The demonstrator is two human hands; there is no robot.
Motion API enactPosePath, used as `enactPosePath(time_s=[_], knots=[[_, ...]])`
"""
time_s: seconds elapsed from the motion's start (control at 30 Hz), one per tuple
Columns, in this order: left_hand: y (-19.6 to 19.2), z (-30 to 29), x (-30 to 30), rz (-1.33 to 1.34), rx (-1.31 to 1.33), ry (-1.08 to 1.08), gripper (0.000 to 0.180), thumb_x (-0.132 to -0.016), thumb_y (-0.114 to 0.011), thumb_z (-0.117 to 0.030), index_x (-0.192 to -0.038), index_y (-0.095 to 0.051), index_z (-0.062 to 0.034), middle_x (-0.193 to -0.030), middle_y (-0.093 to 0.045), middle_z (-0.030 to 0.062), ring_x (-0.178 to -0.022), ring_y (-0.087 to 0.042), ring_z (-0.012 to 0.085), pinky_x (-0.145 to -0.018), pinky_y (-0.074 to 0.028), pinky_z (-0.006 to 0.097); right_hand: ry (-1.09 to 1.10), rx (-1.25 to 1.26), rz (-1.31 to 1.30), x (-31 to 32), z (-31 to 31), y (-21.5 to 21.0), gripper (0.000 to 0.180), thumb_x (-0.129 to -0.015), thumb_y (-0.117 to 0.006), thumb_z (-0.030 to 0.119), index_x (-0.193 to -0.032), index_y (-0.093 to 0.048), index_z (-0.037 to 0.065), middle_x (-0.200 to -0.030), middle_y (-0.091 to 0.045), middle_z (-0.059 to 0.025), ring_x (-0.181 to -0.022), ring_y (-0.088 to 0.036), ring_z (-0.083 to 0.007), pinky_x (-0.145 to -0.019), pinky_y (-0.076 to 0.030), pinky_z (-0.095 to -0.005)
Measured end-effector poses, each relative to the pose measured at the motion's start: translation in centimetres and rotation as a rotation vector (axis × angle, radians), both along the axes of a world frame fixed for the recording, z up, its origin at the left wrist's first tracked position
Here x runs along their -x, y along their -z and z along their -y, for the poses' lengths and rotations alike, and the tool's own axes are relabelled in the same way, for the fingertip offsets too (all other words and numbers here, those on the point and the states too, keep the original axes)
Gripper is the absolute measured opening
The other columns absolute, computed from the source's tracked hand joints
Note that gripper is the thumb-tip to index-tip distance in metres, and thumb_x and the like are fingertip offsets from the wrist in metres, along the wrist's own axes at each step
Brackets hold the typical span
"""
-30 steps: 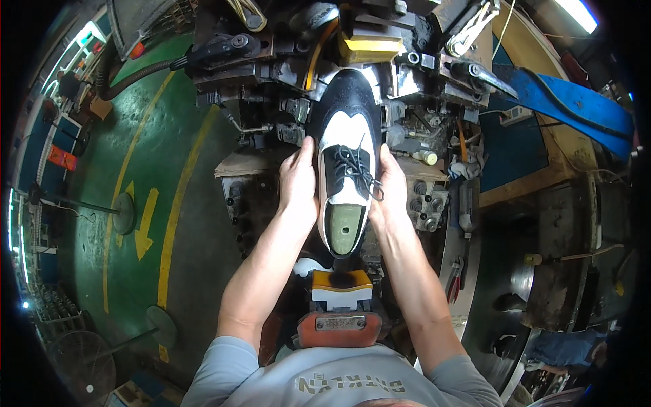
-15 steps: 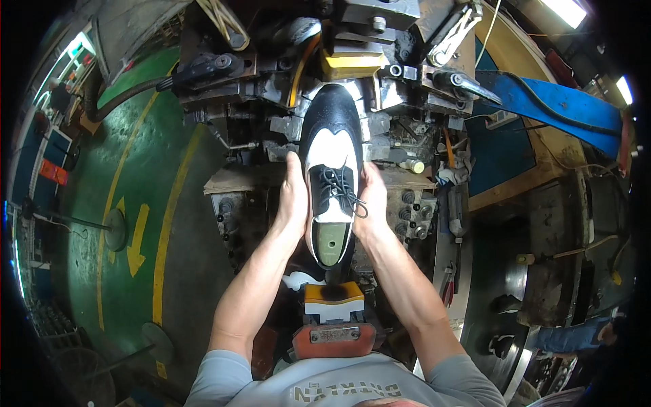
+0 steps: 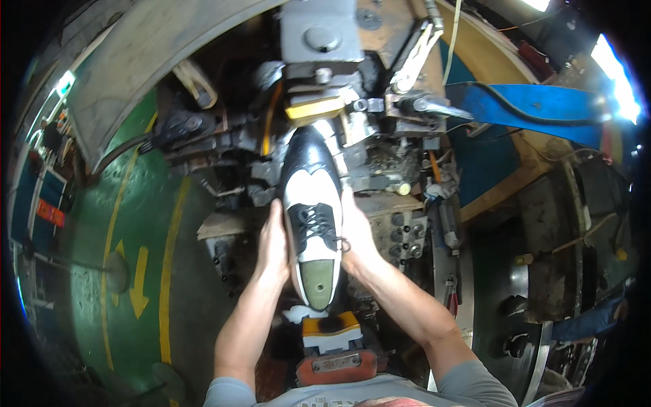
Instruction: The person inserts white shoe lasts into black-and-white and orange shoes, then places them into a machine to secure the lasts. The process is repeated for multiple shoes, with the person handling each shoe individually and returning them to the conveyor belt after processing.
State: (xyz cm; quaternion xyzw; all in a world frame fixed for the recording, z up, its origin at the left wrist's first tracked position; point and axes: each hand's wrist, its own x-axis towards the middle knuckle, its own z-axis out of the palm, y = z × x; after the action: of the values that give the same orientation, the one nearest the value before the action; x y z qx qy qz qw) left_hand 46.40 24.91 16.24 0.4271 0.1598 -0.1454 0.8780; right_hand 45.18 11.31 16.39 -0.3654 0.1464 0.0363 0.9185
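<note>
A black and white lace-up shoe on a green last points away from me, its toe pushed into the jaws of a dark metal machine. My left hand lies flat against the shoe's left side. My right hand presses on its right side near the laces. Both hands clasp the shoe between them. The green top of the last shows at the heel end, above a yellow and orange pad.
The machine fills the space ahead, with a yellow block over the toe and levers at upper right. A green floor with yellow lines and arrows lies left. A blue panel and metal parts stand right.
The view has come closer and tilted; the shoe and both hands sit lower and larger in the picture. The hands keep the same grip on the shoe's sides.
</note>
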Motion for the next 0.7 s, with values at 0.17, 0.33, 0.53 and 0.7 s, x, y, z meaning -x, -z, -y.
enactPosePath(time_s=[0.17,0.33,0.53,0.7], knots=[[3.5,-2.2,0.6,0.259,-0.181,-0.180,0.046,-0.106,-0.037,-0.033,-0.132,-0.049,0.0029,-0.131,-0.055,0.0114,-0.126,-0.048,0.0222,-0.109,-0.035,0.036,0.046,0.403,0.061,3.2,3.4,3.5,0.045,-0.101,-0.053,0.031,-0.133,-0.045,0.000,-0.122,-0.058,-0.0112,-0.112,-0.054,-0.0179,-0.101,-0.041,-0.0330],[9.4,-8.4,1.1,0.410,-0.862,-0.438,0.035,-0.104,-0.041,-0.023,-0.127,-0.052,0.0015,-0.131,-0.055,0.0131,-0.126,-0.047,0.0235,-0.109,-0.032,0.035,0.569,1.074,-0.260,7.7,12.4,16.9,0.050,-0.101,-0.046,0.033,-0.135,-0.044,-0.004,-0.133,-0.048,-0.0185,-0.121,-0.047,-0.0275,-0.106,-0.035,-0.0356],[17.4,-16.1,1.2,0.091,-1.151,-0.596,0.042,-0.098,-0.048,-0.014,-0.136,-0.046,0.0023,-0.147,-0.040,0.0168,-0.137,-0.037,0.0272,-0.113,-0.026,0.036,0.418,0.863,-0.597,13.2,15.7,26.6,0.050,-0.100,-0.045,0.038,-0.124,-0.056,-0.004,-0.117,-0.060,-0.0156,-0.108,-0.054,-0.0250,-0.094,-0.040,-0.0350],[18.1,-16.2,2.5,0.066,-1.052,-0.580,0.044,-0.094,-0.052,-0.009,-0.136,-0.045,0.0027,-0.149,-0.038,0.0175,-0.138,-0.035,0.0273,-0.113,-0.026,0.036,0.334,0.689,-0.556,14.0,19.6,29.6,0.051,-0.102,-0.042,0.037,-0.128,-0.054,-0.005,-0.123,-0.059,-0.0146,-0.114,-0.052,-0.0237,-0.099,-0.038,-0.0353]])
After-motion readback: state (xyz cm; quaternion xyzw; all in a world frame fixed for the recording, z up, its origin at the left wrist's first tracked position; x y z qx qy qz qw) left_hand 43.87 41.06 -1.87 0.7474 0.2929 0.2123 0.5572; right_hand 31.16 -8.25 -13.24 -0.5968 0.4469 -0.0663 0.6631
